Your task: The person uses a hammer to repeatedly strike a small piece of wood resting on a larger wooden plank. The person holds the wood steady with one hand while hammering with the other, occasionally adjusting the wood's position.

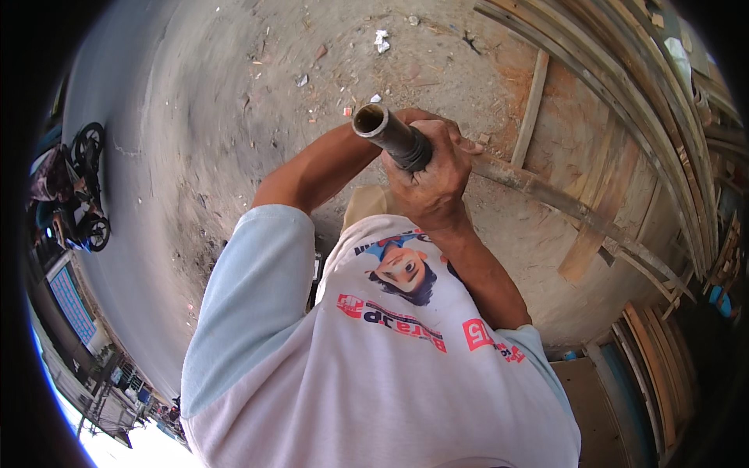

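Observation:
My right hand (pixel 433 181) is closed around a hollow metal pipe (pixel 371 123). Dark wrapping (pixel 414 153) circles the pipe just above my fist, and its open end points up toward me. My left hand (pixel 465 140) reaches across beyond the right one and is mostly hidden by it. Only some fingers show, close to the near end of a long wooden beam (pixel 562 196). Whether they grip the beam or the lower pipe is hidden. The pipe's lower end is also out of sight.
Long timber lengths (pixel 632 88) are stacked on the right. A short board (pixel 531 108) and a wider plank (pixel 603 216) lie by the beam. More boards (pixel 649 362) stand lower right. Paper scraps (pixel 381 41) litter the dirt ground. A motorcycle (pixel 88 193) is on the road at left.

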The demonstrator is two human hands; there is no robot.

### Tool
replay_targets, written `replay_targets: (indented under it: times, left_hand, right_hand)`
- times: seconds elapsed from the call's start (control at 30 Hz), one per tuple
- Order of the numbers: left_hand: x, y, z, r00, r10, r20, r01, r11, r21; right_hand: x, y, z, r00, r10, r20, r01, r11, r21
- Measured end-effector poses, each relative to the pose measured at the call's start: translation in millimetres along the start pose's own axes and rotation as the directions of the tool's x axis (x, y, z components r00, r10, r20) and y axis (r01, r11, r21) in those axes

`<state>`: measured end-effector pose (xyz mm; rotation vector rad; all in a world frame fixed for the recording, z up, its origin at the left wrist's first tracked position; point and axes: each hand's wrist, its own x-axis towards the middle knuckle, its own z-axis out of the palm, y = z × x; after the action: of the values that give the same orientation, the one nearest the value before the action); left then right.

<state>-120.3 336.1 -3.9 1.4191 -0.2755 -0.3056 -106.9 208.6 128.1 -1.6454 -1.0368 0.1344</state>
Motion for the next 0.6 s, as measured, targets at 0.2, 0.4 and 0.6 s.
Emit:
replay_targets:
  times: [0.2,0.4,0.6]
  left_hand:
    - [-11.1,32.9,8.1,0.984,-0.102,-0.144,0.084,0.988,-0.127]
    - [59.5,4.2,-3.1,0.613,-0.773,0.162,0.759,0.633,0.153]
    - [14.8,16.8,19.5,0.985,-0.149,-0.086,0.172,0.853,0.493]
  right_hand:
    - [-4.0,-7.2,46.1,0.997,-0.044,0.057,0.047,0.998,-0.05]
    - [-0.9,-2.8,44.8,0.993,0.008,0.12,-0.003,0.999,-0.041]
    - [13.9,-4.4,-40.6,0.995,0.061,0.08,-0.067,0.996,0.066]
